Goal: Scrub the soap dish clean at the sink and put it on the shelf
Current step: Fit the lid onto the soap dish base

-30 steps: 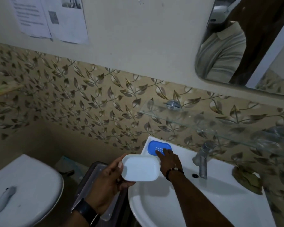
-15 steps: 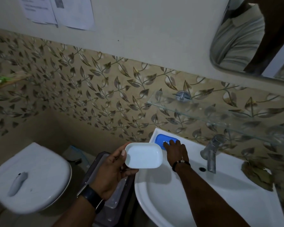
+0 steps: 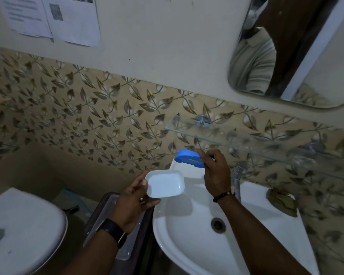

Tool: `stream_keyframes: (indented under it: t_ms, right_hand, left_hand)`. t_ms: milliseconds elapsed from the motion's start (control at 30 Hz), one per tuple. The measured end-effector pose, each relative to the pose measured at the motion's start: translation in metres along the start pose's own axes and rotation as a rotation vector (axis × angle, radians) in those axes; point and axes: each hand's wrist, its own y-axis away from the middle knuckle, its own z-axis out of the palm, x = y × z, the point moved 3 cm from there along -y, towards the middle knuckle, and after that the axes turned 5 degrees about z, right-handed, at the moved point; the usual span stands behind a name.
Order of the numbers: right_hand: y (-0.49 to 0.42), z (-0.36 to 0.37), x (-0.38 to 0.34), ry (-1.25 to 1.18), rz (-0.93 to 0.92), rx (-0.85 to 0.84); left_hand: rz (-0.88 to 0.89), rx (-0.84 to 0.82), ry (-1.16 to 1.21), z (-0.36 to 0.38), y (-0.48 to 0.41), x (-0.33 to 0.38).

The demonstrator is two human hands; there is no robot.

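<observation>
At the left edge of the sink [image 3: 256, 245], below the shelf [image 3: 216, 135], we hold two pieces. Our left hand [image 3: 133, 203] grips the white tray [image 3: 164, 183], long axis crosswise, and our right hand [image 3: 216, 171] (nearer the shelf) pinches the tilted blue insert [image 3: 188, 158] just beyond.

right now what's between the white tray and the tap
The right hand, gripping the blue insert, sits between the white tray and the tap in the head view.

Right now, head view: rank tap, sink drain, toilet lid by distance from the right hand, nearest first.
1. tap: just right of the right hand.
2. sink drain: below it, in the basin.
3. toilet lid: far left.
</observation>
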Motion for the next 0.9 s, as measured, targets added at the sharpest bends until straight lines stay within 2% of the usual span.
stream_keyframes:
  t_ms: [167,300,533,900]
  right_hand:
    - [-0.001,-0.037,-0.023,-0.136,-0.081,-0.082]
    - [-0.001,-0.048,-0.047,-0.128,-0.12,-0.19]
    - [0.01,-0.043,-0.071,-0.115,-0.036,-0.34]
    - [0.036,-0.057,-0.083,-0.105,0.193,-0.103]
  left_hand:
    - [0.012,-0.028,0.047,0.013,-0.003,-0.002]
    - [-0.003,-0.044,0.056,0.023,0.0,-0.002]
    - [0.012,-0.16,0.012,0.041,0.013,0.001]
    - [0.017,-0.235,0.056,0.065,0.029,-0.001]
